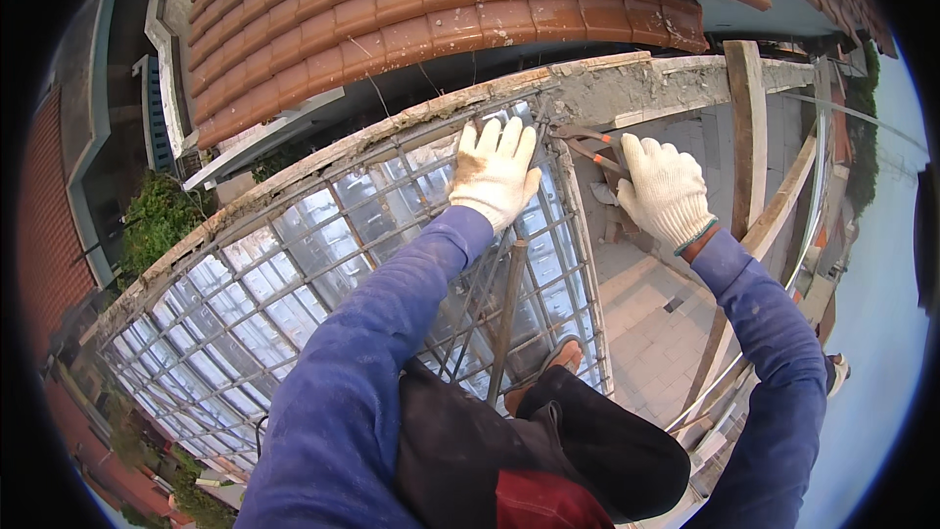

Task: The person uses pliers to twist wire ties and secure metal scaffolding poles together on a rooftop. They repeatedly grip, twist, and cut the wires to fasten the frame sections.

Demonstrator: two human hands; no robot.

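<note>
Blue sleeves [362, 353], ours; right hand [666, 191] closed on pincers [587, 151], long axis towards ten o'clock; left hand [493, 171], fingers spread, over rebar mesh [350, 225].

We see a pair of pincers [586, 150] with orange on both slim handles, which stand apart, its head pointing left at the upper right corner of the ribbed metal deck [318, 208]; whether it grips a bar, we cannot tell. Below, we see the reinforcing grid [350, 225], dull crossed bars lying over the shiny deck toward its left corner.
</note>
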